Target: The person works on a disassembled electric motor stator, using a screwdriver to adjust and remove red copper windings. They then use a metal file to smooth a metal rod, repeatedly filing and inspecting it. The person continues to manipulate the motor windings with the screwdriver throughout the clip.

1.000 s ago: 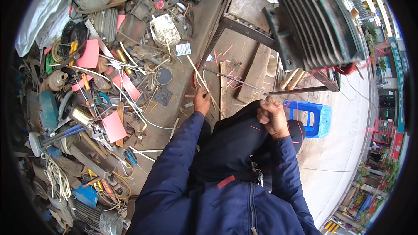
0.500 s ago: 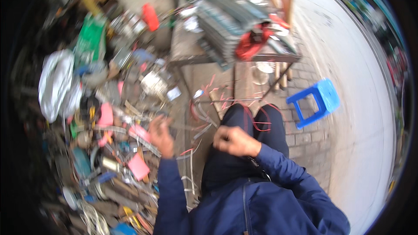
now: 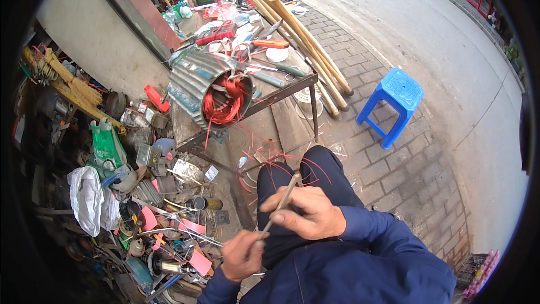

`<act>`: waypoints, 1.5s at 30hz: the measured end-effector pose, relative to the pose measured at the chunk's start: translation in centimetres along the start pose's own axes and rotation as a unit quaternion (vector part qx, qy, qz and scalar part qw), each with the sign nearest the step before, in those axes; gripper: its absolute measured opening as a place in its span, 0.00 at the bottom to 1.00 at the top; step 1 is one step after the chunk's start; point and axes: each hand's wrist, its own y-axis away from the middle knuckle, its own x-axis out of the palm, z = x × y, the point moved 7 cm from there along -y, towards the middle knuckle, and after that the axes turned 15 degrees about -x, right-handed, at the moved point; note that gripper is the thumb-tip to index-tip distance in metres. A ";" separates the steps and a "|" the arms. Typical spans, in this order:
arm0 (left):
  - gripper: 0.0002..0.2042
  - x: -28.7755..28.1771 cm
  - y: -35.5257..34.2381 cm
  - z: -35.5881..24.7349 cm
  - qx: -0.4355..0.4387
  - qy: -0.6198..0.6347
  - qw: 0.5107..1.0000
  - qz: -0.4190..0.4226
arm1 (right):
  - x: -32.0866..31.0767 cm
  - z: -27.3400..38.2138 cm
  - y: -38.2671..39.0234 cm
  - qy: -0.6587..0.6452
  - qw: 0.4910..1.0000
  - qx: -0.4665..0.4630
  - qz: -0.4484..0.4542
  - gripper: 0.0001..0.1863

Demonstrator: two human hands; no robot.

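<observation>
Above my lap I hold a thin tan stick [image 3: 286,197], tilted with its upper end pointing away from me. My right hand [image 3: 309,214] grips its middle between thumb and fingers. Closed round the lower end of the same stick is my left hand [image 3: 243,255], nearer to me and to the left. Loose red wires [image 3: 315,170] lie across my knees. Ahead, on a metal-framed table [image 3: 275,97], a ribbed grey-green motor housing [image 3: 188,87] rests on its side. Bundled red wire windings [image 3: 225,104] fill its open end.
Tools and odds and ends cover the table, among them an orange-handled knife [image 3: 270,43]. Long wooden poles [image 3: 315,50] lean along its right side. A blue plastic stool [image 3: 398,93] stands on the paving to the right. Piled parts and a silvery bag [image 3: 85,200] crowd the left.
My hands were apart and blurred half a second ago; now they are closer together on the stick. The view has shifted, so the table and motor housing appear lower and further left.
</observation>
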 end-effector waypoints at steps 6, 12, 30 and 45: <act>0.12 5.8 -5.4 -2.2 -0.019 -0.018 0.985 0.170 | -7.2 -4.4 3.9 -0.015 0.980 0.156 -0.121 0.14; 0.17 -4.0 -8.1 2.4 -0.059 -0.198 0.971 -0.124 | -20.2 -4.3 5.8 -0.080 0.915 0.124 -0.375 0.12; 0.14 -18.9 9.1 -4.8 -0.205 -0.444 0.827 -0.279 | -21.2 -14.6 3.9 -0.007 0.932 0.248 -0.265 0.11; 0.14 10.6 -14.1 1.7 -0.150 0.285 0.925 0.204 | -9.6 -12.9 1.9 -0.115 0.938 0.295 -0.138 0.14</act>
